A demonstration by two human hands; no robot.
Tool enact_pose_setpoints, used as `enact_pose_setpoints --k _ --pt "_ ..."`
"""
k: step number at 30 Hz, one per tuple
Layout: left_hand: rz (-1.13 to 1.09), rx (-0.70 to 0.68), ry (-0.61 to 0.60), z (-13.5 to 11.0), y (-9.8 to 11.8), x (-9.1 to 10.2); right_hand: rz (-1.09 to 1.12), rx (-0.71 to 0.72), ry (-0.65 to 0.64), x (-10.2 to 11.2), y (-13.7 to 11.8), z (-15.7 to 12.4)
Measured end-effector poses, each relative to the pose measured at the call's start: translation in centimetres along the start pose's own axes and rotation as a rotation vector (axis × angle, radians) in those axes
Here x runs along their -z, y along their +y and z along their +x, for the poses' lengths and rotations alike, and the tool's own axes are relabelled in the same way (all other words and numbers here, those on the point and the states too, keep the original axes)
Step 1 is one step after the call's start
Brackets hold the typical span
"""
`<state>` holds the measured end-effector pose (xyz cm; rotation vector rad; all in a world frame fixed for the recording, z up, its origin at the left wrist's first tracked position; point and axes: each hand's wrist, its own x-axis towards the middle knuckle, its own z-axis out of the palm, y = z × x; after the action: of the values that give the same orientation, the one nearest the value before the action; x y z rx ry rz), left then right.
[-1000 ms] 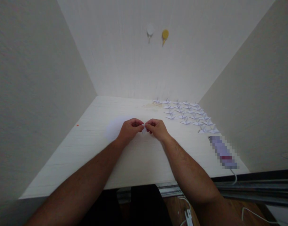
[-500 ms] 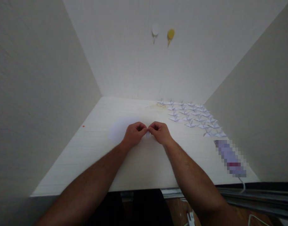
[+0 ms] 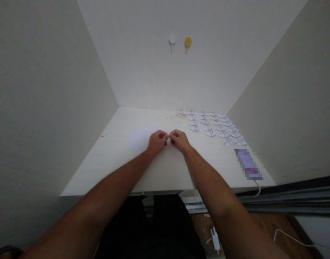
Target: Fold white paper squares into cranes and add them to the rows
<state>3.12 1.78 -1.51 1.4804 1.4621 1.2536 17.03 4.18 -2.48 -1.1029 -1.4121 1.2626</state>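
Note:
My left hand (image 3: 157, 141) and my right hand (image 3: 179, 139) meet above the middle of the white table (image 3: 159, 176). Thumb and forefinger of each are pinched on a small folded white paper (image 3: 168, 140), mostly hidden between the fingertips. Its exact shape is too small to make out. To the right of my hands, several white origami cranes (image 3: 209, 133) stand in rows toward the back right corner of the table.
A blurred-out phone-like device (image 3: 248, 164) lies near the right edge, with a white cable (image 3: 258, 189) hanging from it. A white hook (image 3: 172, 39) and a yellow hook (image 3: 188, 42) are on the back wall. A white power strip (image 3: 215, 240) lies on the floor.
The camera view has shifted, so the table and cranes appear higher and farther left. Both hands stay together, still pinching the paper, which is now more covered by the fingers.

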Motion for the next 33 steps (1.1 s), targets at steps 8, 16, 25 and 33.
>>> enact_pose_setpoints --k 8,16,25,33 --pt "-0.067 0.033 -0.084 -1.1 -0.2 1.0 -0.049 -0.033 0.144 -0.7 0.1 -2.3" --pt "-0.068 -0.001 -0.088 -3.1 -0.5 1.2 -0.009 -0.016 0.152 -1.4 0.1 -4.1" --pt "0.095 -0.072 -0.086 -2.3 -0.2 1.2 0.03 0.0 0.188 -1.3 0.9 -4.3" --pt "0.313 -0.129 -0.012 -2.8 -0.2 1.7 0.12 -0.028 0.217 -1.1 0.9 -3.8"
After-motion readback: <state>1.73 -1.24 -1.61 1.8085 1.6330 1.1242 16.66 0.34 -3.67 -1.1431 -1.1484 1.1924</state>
